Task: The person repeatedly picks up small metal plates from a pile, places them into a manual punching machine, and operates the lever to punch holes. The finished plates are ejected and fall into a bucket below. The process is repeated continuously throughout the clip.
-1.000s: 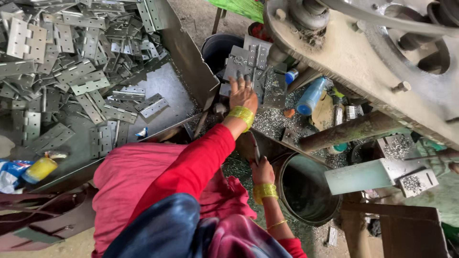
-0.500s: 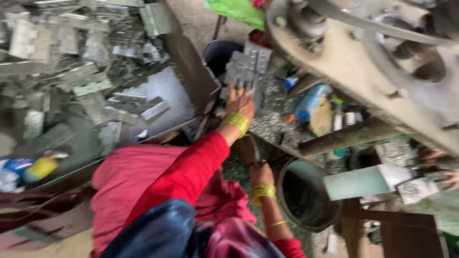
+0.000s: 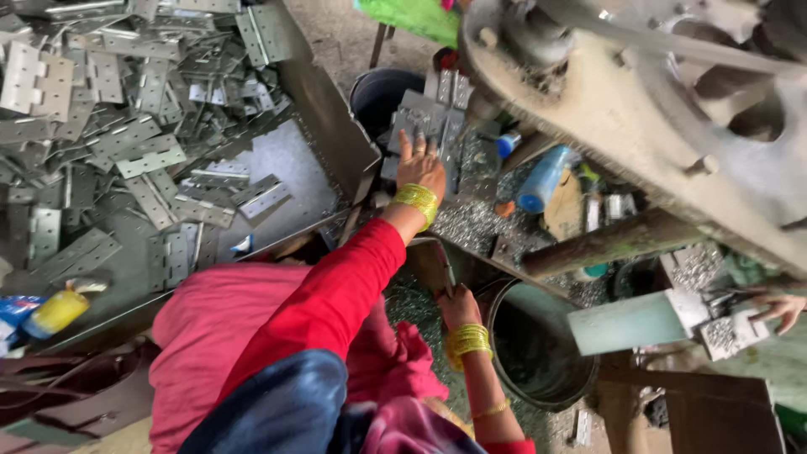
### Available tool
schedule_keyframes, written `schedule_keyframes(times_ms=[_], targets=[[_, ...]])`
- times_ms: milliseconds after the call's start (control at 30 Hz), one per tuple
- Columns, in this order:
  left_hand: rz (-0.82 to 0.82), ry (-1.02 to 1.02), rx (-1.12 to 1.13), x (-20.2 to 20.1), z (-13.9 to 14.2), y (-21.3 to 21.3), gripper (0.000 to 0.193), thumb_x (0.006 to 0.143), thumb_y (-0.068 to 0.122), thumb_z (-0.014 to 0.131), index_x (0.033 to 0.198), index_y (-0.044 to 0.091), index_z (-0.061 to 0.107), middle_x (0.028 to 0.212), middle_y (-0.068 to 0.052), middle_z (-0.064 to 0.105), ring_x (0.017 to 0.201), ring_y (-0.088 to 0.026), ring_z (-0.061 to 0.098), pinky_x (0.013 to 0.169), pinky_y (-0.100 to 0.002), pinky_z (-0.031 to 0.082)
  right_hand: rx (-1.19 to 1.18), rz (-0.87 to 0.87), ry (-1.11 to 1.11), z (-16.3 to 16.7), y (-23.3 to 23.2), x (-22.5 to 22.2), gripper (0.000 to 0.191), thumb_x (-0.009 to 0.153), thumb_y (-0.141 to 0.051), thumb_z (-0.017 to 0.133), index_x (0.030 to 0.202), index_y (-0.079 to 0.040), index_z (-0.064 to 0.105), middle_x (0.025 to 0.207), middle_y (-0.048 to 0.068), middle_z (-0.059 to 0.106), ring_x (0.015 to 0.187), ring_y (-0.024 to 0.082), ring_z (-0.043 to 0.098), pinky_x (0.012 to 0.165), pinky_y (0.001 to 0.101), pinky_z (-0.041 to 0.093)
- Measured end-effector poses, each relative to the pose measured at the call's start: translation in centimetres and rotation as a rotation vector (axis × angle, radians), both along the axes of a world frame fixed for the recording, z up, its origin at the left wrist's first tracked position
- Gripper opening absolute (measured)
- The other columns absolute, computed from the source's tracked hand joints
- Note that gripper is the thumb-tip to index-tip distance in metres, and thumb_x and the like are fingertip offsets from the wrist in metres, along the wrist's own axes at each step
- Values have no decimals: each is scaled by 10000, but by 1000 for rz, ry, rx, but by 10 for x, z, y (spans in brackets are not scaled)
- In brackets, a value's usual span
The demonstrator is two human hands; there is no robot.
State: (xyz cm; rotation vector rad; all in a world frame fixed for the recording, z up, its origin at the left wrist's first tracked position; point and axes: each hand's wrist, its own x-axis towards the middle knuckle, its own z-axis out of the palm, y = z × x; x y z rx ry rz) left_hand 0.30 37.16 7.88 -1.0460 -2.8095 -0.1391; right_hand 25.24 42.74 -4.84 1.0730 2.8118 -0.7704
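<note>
My left hand (image 3: 420,166), on a red-sleeved arm with yellow bangles, reaches forward and grips a stack of grey metal hinges (image 3: 424,118) that stands beside a dark bucket (image 3: 382,97). Its fingers spread over the face of the stack. My right hand (image 3: 458,305), also with yellow bangles, is lower down. It closes on a thin dark metal piece (image 3: 440,267) by the rim of a round dark bin (image 3: 538,378). A pink cloth (image 3: 218,328) covers my lap.
A big metal tray (image 3: 319,126) at the left holds a heap of several loose hinges (image 3: 126,126). A heavy machine arm (image 3: 639,109) crosses the upper right. Blue bottles (image 3: 542,178) and metal chips lie below it. Another person's hand (image 3: 777,307) holds a metal piece at the right edge.
My left hand stays on the hinge stack and the right hand stays low by the bin. The view has shifted slightly.
</note>
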Motion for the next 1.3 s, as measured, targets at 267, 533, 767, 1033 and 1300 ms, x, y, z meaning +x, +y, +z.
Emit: schedule_keyframes(times_ms=[267, 533, 767, 1033, 1300], targets=[[16, 46, -105, -12, 15, 12, 493, 981, 211, 425, 1418, 41, 576, 1609, -130, 381, 1516, -394, 234, 1164, -658, 11, -27, -175, -42, -1, -17, -1, 486, 905, -503, 632, 1116, -69, 684, 1064, 283, 719, 1037, 474, 681, 896, 547, 550], [15, -70, -46, -11, 11, 3, 493, 987, 208, 416, 1444, 65, 530, 1645, -107, 316, 1546, -369, 178, 1187, -631, 0, 33, -105, -20, 36, -7, -5, 510, 902, -437, 688, 1196, -27, 612, 1100, 313, 688, 1051, 506, 651, 883, 556, 523], [-190, 53, 172, 31, -40, -54, 465, 944, 130, 452, 1375, 51, 605, 1595, -129, 422, 1526, -326, 279, 1228, -621, 55, 226, -81, 572, 139, -26, -32, 383, 904, -294, 709, 1203, -67, 635, 1076, 182, 689, 913, 366, 688, 791, 471, 530], [-296, 428, 203, 12, -53, -53, 280, 987, 149, 524, 1236, 58, 615, 1515, -118, 549, 1467, -290, 469, 1251, -561, 244, 186, -105, 624, 157, -25, -36, 253, 904, -275, 697, 1082, -95, 696, 1019, 146, 728, 922, 334, 701, 813, 451, 536], [-388, 51, 536, 32, 15, -38, 196, 967, 82, 586, 1155, 89, 642, 1135, -87, 701, 967, -295, 685, 858, -453, 547, 142, -165, 487, 159, -28, -38, 295, 911, -319, 703, 1105, -97, 686, 994, 152, 757, 949, 367, 713, 827, 482, 527]])
